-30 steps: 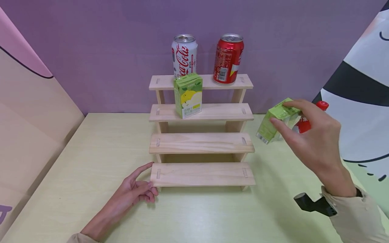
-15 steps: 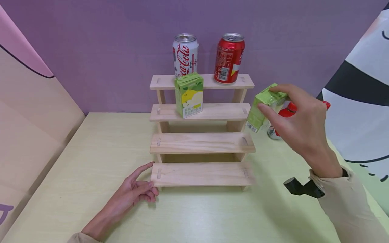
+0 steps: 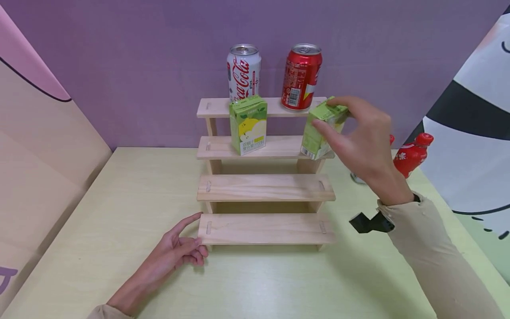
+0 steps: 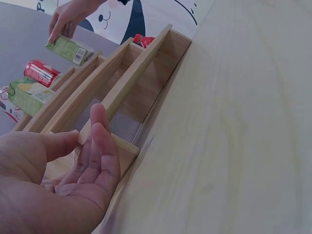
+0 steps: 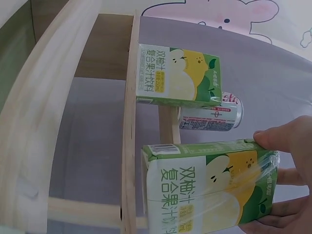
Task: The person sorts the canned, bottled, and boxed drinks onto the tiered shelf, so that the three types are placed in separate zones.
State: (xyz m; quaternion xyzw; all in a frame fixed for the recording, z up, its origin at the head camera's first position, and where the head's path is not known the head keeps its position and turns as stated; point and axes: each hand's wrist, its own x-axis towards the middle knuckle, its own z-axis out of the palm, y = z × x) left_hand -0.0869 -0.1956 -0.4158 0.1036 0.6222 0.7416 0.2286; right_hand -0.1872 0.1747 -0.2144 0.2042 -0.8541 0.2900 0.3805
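Green carton (image 3: 317, 130), light and crushable, pinched near its top by the right hand (image 3: 358, 141) at the rack's (image 3: 264, 188) 2 o'clock; left hand (image 3: 175, 252) rests open on the surface (image 3: 119, 212).

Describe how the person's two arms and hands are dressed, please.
Both hands are bare: the left hand and the right hand. A beige long sleeve covers the right arm, with a black device at its wrist. A beige cuff shows on the left arm.
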